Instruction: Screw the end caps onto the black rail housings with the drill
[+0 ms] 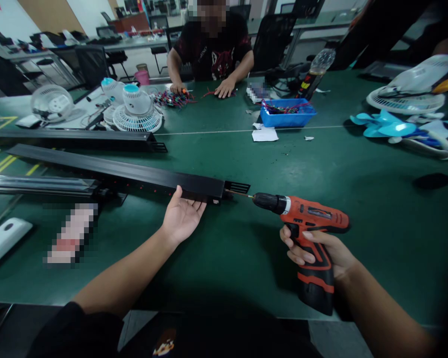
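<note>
A long black metal bar [127, 171] lies across the green table [246, 159], its end near the middle. My left hand [181, 216] is palm up with the fingers under and against the bar's near edge, close to that end. My right hand [317, 251] grips the handle of a red and black cordless drill [306, 219]. The drill's bit [239, 194] points left and meets the end of the bar.
A second black bar [70, 139] lies further back on the left. Small white fans [136, 107] and a blue tray [287, 113] of parts stand behind. A person across the table handles coloured wires [171, 97]. Fan parts [392, 124] lie at the right.
</note>
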`<state>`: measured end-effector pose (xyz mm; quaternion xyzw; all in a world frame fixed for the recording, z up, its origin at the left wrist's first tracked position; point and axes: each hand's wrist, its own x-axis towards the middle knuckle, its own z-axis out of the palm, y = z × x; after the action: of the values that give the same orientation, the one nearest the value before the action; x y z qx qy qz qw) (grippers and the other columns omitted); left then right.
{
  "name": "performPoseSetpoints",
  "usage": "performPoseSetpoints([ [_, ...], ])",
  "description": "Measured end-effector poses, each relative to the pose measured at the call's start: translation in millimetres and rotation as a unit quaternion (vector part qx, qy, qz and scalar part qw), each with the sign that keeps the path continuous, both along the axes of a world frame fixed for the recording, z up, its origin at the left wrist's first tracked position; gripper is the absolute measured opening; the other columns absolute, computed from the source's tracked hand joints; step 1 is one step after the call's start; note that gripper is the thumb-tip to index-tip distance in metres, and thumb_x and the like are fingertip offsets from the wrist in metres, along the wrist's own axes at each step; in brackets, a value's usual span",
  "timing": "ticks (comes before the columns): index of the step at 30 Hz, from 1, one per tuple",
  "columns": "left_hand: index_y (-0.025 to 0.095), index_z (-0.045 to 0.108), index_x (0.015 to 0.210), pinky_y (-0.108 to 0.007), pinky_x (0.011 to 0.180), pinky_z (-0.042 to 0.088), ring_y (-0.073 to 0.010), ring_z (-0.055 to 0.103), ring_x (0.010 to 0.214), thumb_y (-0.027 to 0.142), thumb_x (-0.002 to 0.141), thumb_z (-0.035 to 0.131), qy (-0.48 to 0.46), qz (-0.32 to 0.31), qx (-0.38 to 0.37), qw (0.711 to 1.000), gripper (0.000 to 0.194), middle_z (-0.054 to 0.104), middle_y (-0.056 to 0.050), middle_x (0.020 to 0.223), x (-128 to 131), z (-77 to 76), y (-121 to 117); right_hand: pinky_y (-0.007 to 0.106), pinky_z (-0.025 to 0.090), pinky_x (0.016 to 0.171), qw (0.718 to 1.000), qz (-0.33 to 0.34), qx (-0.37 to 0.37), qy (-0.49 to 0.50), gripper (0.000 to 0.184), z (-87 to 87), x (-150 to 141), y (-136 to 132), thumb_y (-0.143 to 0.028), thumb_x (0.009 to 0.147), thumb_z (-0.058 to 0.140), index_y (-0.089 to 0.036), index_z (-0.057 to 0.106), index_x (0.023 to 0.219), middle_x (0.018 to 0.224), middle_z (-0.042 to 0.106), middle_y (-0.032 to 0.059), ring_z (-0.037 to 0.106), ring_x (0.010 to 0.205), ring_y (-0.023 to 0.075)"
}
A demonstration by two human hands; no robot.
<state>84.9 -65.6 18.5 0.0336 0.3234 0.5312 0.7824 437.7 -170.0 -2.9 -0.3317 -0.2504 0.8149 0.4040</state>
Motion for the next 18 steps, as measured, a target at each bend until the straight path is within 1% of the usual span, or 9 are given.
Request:
performPoseSetpoints([
  [5, 0.021, 0.075, 0.129, -0.037, 0.119, 0.053, -0.0232, 0.076, 0.12, 0.049, 0.107, 0.063, -0.001, -0.005, 0.007, 1.0, 0.038, 0.084, -0.007, 0.117, -1.3, -3.1, 0.5, 0.028, 0.056, 0.055, 1.0, -0.006, 0.001, -0.01, 0.026, 1.3, -0.6, -0.2, -0.037, 0.087, 0.084, -0.015, 0.08, 0.099, 0.084, 0.068, 0.0027, 0.04, 0.045, 0.005],
  [10, 0.021, 0.074, 0.132, -0.037, 0.118, 0.053, -0.0239, 0.076, 0.119, 0.048, 0.108, 0.062, -0.005, 0.0, 0.005, 1.0, 0.038, 0.083, -0.007, 0.115, -1.5, -4.5, 1.0, 0.026, 0.056, 0.056, 1.0, 0.0, 0.002, -0.008, 0.026, 0.6, -0.5, 0.0, -0.039, 0.087, 0.085, -0.016, 0.079, 0.099, 0.086, 0.069, 0.0024, 0.042, 0.046, 0.0039],
  [13, 0.02, 0.074, 0.131, -0.037, 0.118, 0.053, -0.024, 0.076, 0.119, 0.048, 0.109, 0.06, -0.002, 0.006, -0.003, 1.0, 0.038, 0.083, -0.008, 0.114, 0.7, -0.9, 0.7, 0.025, 0.056, 0.056, 1.0, -0.002, -0.005, -0.002, 0.028, 1.6, -1.6, 0.1, -0.039, 0.085, 0.087, -0.015, 0.082, 0.099, 0.085, 0.071, 0.0023, 0.042, 0.046, 0.0032],
  [18, 0.017, 0.075, 0.122, -0.037, 0.12, 0.05, -0.0222, 0.077, 0.114, 0.049, 0.112, 0.054, 0.018, 0.021, -0.028, 0.999, 0.039, 0.084, -0.007, 0.11, 6.5, 8.5, -2.4, 0.023, 0.057, 0.055, 1.0, -0.009, -0.016, 0.006, 0.028, 4.3, -2.3, 0.2, -0.037, 0.083, 0.09, -0.014, 0.084, 0.098, 0.084, 0.073, 0.0023, 0.043, 0.045, 0.0028],
])
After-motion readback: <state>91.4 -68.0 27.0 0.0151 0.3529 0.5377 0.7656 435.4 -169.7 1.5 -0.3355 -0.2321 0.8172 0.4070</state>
